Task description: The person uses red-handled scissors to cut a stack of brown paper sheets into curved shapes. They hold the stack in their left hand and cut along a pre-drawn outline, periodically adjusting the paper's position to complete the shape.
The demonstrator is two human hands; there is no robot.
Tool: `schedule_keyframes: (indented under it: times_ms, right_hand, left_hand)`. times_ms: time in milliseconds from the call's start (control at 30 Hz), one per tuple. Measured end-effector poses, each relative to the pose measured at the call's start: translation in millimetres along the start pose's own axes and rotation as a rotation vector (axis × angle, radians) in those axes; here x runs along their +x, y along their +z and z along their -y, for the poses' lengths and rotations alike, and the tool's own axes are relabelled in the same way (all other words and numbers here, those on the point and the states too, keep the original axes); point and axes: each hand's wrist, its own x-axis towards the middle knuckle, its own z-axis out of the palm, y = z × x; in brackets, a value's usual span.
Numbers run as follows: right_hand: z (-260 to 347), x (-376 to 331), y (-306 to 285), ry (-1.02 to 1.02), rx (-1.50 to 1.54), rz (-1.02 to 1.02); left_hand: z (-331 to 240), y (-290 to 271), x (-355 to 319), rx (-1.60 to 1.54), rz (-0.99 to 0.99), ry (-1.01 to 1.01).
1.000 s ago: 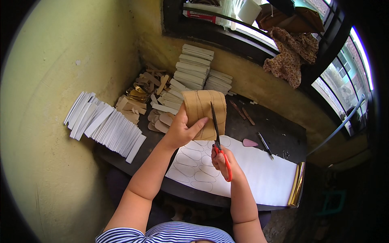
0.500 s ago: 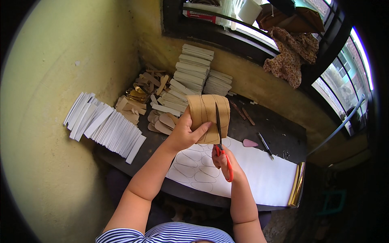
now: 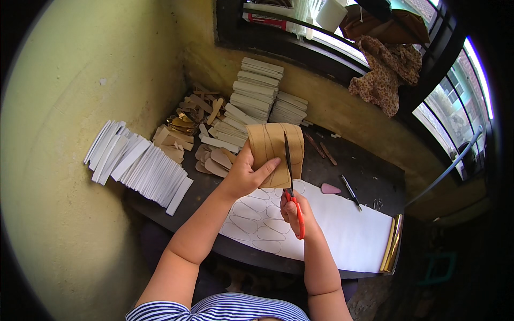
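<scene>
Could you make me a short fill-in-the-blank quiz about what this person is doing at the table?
1. The right hand holds scissors with ____ handles.
2. The left hand holds a piece of ____ card.
3. The white sheet on the table bears drawn ____ outlines.
4. A ____ cutout lies beside the pen.

Missing words: red; brown; oval; pink

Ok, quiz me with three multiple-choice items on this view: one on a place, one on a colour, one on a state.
1. Where is the pink cutout?
A. on the dark table, right of the scissors
B. on the windowsill
C. in the left hand

2. What colour are the scissors' handles?
A. blue
B. red
C. green

3. How is the brown sheet held?
A. flat on the table
B. rolled up
C. lifted in the left hand, blades in it

Key: 1 A, it lies beside the white sheet. 2 B, red in the right hand. 3 C, thumb across it.
</scene>
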Motion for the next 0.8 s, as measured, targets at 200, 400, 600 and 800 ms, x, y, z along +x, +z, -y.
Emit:
schedule_keyframes:
  times_ms: [200,400,600,800]
  right_hand:
    - [4.2,-1.4,-8.3,0.004,-0.132,0.002]
    - [5.1,-2.6,-12.3,0.109,-0.227,0.087]
    - [-4.7,0.5,-10.5,-0.006,-0.182,0.109]
    - [1.3,2.5,-4.6,-0.037,-0.123,0.14]
  left_hand:
    - [-7.0,-9.3,5.9,-0.095,-0.062,-0.058]
    - [0.0,-12.7,6.0,-0.027,-0.192,-0.025]
    - [2.6,-2.0,3.9,0.287,-0.257,0.211]
    - [6.3,2.7,1.2,0.426,-0.214,0.304]
